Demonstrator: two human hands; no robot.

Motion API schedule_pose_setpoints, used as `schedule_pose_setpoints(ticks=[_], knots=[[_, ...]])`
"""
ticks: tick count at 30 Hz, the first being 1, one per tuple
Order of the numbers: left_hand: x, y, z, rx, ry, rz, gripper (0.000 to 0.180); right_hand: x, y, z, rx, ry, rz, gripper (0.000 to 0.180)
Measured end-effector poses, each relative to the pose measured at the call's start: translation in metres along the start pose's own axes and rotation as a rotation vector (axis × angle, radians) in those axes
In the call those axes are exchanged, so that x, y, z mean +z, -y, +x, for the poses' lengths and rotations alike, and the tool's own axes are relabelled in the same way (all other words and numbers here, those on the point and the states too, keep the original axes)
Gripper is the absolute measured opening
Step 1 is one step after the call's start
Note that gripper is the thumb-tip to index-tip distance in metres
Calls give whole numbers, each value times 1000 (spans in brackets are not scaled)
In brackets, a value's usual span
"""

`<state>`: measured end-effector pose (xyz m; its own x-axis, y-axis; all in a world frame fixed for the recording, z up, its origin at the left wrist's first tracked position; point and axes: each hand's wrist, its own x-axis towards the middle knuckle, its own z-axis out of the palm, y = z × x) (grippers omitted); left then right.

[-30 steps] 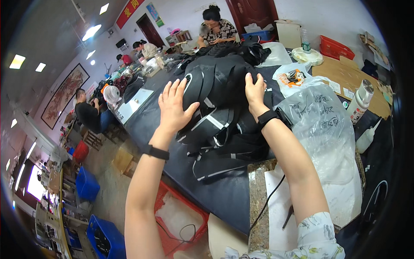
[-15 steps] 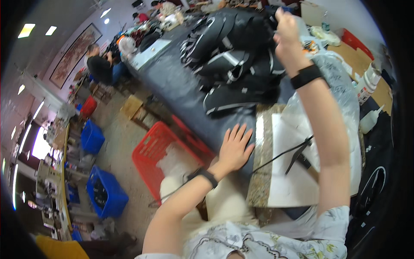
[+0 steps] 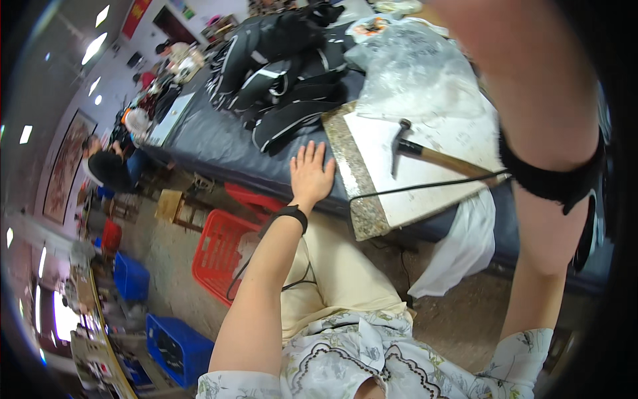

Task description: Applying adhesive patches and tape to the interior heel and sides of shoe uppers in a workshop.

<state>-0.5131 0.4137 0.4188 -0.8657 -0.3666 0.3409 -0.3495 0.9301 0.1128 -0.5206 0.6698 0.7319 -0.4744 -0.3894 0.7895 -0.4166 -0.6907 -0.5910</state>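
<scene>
Black padded pieces (image 3: 302, 92): heaped on the tabletop (image 3: 206, 135), at eleven o'clock from the left hand (image 3: 312, 174).
Left hand: fingers spread on the tabletop, holding nothing.
Right hand (image 3: 528, 56): raised, blurred; its grip I cannot tell.
Bracing: a flat left palm probably steadies best, clear of the hammer (image 3: 438, 157) at three o'clock.

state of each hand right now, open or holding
Left hand: open, flat on the dark table.
Right hand: blurred, partly out of frame; cannot tell.

A workshop: hammer (image 3: 435, 155) on a white board (image 3: 373, 147), heaped black pieces (image 3: 282, 40), blue tubs (image 3: 130, 276) on the floor (image 3: 199, 312).
</scene>
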Motion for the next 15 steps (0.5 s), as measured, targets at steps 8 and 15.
schedule_pose_setpoints(ticks=[8,15], knots=[[-1,-31,0,54,-9,-66,57,11,10,-13,199,85,-106,37],[-1,-4,-7,-38,17,-32,58,28,31,1,129,-14,-68,36]])
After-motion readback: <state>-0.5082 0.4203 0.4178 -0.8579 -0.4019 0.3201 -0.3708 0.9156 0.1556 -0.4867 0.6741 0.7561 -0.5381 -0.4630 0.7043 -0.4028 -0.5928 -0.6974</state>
